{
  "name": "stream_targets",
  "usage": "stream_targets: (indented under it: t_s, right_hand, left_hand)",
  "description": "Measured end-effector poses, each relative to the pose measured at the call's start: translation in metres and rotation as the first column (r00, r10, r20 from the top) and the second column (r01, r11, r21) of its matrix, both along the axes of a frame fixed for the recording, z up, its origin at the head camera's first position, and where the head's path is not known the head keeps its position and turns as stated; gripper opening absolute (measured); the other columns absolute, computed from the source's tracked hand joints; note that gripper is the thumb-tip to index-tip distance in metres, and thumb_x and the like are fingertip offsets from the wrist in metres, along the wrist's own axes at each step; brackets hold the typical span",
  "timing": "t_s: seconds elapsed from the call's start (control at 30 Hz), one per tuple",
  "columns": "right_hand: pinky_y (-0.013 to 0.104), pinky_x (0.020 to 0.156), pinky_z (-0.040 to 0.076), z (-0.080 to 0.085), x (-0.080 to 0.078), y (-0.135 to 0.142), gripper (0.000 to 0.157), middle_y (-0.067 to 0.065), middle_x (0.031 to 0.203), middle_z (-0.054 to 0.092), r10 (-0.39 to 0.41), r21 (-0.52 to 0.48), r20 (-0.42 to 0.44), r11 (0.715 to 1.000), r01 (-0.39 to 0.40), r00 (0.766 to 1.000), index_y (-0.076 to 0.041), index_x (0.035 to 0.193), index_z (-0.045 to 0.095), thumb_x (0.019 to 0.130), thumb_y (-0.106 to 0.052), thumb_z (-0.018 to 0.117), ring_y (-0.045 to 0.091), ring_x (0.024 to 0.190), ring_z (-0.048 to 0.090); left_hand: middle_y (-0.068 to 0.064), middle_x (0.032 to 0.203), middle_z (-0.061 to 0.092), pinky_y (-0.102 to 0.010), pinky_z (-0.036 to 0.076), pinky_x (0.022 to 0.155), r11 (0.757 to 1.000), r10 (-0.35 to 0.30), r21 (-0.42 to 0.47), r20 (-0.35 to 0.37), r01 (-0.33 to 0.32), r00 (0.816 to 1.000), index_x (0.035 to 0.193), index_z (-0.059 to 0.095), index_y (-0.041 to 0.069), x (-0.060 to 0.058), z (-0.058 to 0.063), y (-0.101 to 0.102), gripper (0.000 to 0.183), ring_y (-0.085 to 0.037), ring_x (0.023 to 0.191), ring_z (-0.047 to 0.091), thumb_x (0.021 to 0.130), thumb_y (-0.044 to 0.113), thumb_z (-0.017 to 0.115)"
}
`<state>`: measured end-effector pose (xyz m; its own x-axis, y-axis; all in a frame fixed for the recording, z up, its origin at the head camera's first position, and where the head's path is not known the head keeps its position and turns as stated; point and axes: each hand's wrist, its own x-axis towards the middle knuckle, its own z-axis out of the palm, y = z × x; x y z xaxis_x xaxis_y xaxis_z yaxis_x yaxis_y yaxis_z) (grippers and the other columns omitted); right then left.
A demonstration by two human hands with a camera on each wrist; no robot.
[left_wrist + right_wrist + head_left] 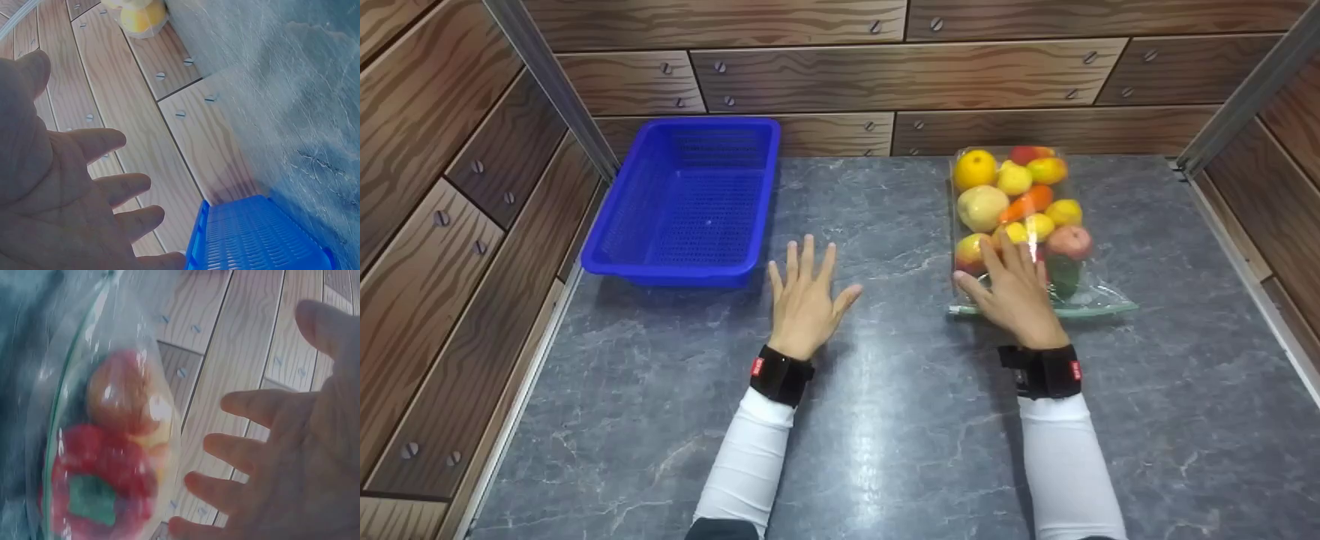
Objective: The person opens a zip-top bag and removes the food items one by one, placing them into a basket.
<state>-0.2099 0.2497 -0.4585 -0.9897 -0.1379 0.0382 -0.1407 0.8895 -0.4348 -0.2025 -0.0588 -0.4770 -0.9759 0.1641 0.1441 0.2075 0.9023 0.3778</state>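
Note:
A clear zip-top plastic bag [1099, 295] full of colourful fruit lies on the right of the grey marbled table, its green zip edge facing me. An orange [976, 169], a pale round fruit [982, 208] and a reddish one [1069, 241] show through it. My right hand [1021, 300] hovers with spread fingers over the zip end, overlapping some fruit; in the right wrist view the fingers stand apart from the bag. At the back left is a blue perforated basket [675, 271]. Beside its near right corner, my left hand [805, 311] is spread, holding nothing.
Wood-patterned panels [900, 75] rise behind the table [885, 420] and along both sides. Metal posts [559, 86] stand at the back corners. Bare tabletop lies between the basket and the bag. Both wrists wear black straps over white sleeves.

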Motion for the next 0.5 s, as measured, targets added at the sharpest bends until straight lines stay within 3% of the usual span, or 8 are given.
stream_targets:
  t_s: [0.17,0.33,0.5]
  right_hand:
    - [0.078,0.116,0.002,0.002,0.000,0.015,0.088,0.031,0.168,0.006,-0.028,-0.006,0.079,1.000,0.028,0.996,-0.003,0.163,0.022,0.102,-0.058,0.053,0.058,0.152,0.002]
    - [0.082,0.112,-0.002,-0.001,-0.001,0.029,0.099,0.035,0.166,-0.005,-0.081,-0.025,0.155,0.996,0.086,0.985,0.000,0.163,0.018,0.095,-0.051,0.069,0.065,0.148,-0.006]
    - [0.084,0.111,0.004,-0.007,-0.003,0.040,0.113,0.038,0.163,-0.001,-0.133,-0.051,0.138,0.989,0.141,0.981,0.000,0.163,0.014,0.085,-0.044,0.082,0.070,0.142,0.004]
  left_hand:
    - [-0.018,0.171,0.009,-0.065,-0.002,0.124,1.000,0.001,-0.008,0.021,0.000,1.000,0.164,0.027,0.016,0.000,0.001,0.000,0.081,-0.040,0.158,0.003,0.102,0.064,0.044]
    - [-0.019,0.171,0.013,-0.066,0.001,0.124,1.000,-0.001,-0.013,0.005,0.002,1.000,0.163,0.029,0.015,0.000,0.001,0.000,0.080,-0.042,0.158,0.005,0.102,0.064,0.045]
    - [-0.019,0.171,0.012,-0.067,0.003,0.124,1.000,0.000,-0.031,0.003,0.000,1.000,0.164,0.028,0.016,0.000,0.000,0.000,0.080,-0.042,0.158,0.007,0.102,0.065,0.043]
